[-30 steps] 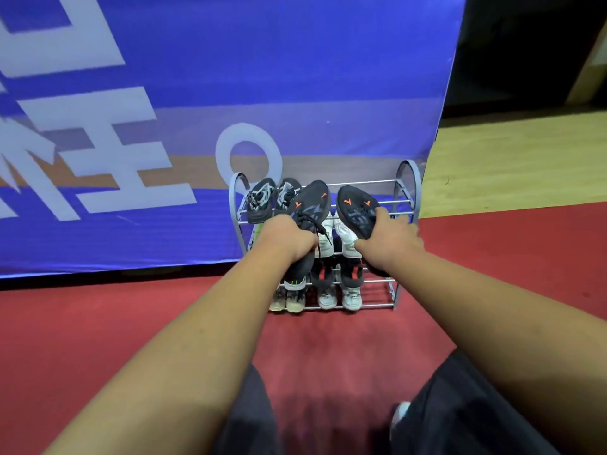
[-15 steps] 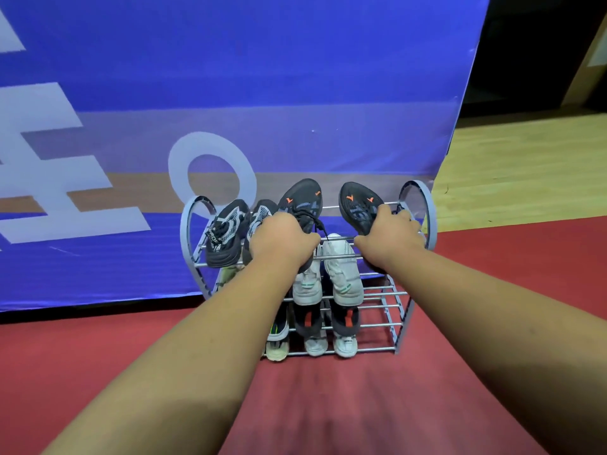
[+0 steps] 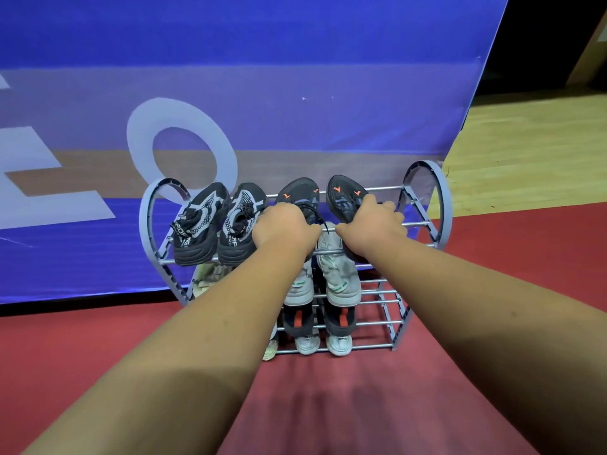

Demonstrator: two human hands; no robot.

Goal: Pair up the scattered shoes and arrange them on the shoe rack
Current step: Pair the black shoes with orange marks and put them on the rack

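Observation:
A grey metal shoe rack [image 3: 443, 205] stands on the red floor against a blue banner. On its top tier my left hand [image 3: 284, 226] grips a dark sneaker with orange marks [image 3: 300, 192], and my right hand [image 3: 372, 223] grips its match [image 3: 343, 193]. Both shoes lie toe-first toward the banner on the top bars. To their left sits a black and white knit pair [image 3: 218, 221]. A grey-white pair [image 3: 338, 277] fills the tier below. Black shoes with red tabs [image 3: 340, 318] and white shoes [image 3: 340, 344] occupy the lower tiers. My forearms hide part of the left side.
The blue banner [image 3: 295, 77] with pale letters rises right behind the rack. Red carpet [image 3: 361, 405] covers the floor in front, and pale wooden flooring [image 3: 525, 152] lies to the right. Pale shoes [image 3: 205, 274] peek out at the rack's lower left.
The view has come closer to the rack. Both hands have carried the dark orange-marked sneakers down onto the top tier, where they now lie on the bars.

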